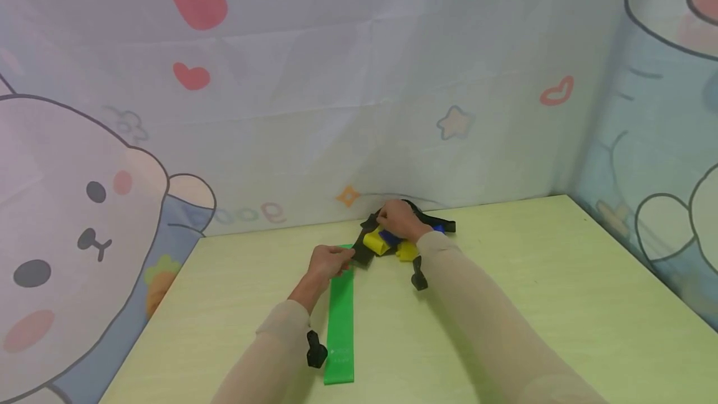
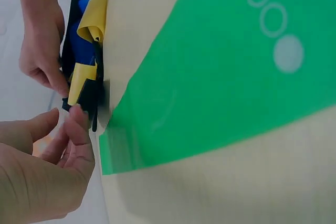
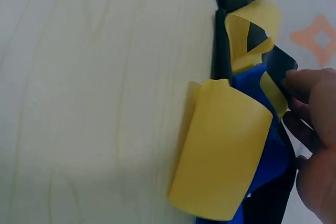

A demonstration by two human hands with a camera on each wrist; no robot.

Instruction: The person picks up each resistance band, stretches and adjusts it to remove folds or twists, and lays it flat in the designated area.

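The band bundle (image 2: 83,51) lies just beyond and to the right of the far end of the green band (image 1: 340,317), my reference for all positions. On my remote feed, the right hand (image 1: 399,220), beyond and right of that end, pinches an edge of the black band (image 3: 282,61) between thumb and fingers. The left hand (image 1: 327,262), over the far end, has its fingers loosely curved, thumb apart from the index; I cannot tell whether its fingertips touch the black strip. Risk one: pulling the pinched edge could drag the yellow band (image 3: 223,150) and the blue band (image 3: 270,161) along, or tighten the tangle, because the layers overlap. Risk two: the edge could slip, since the pinch takes little material. Risk three: a low left wrist could skew the green band. Markings: the green band carries pale rings, one filled dot and a cropped cross-like mark; its near-end print is too faint to read. Beyond its far end and leftward, the backdrop (image 1: 291,142) bears pale rounded lettering; I confirm no word or brand.
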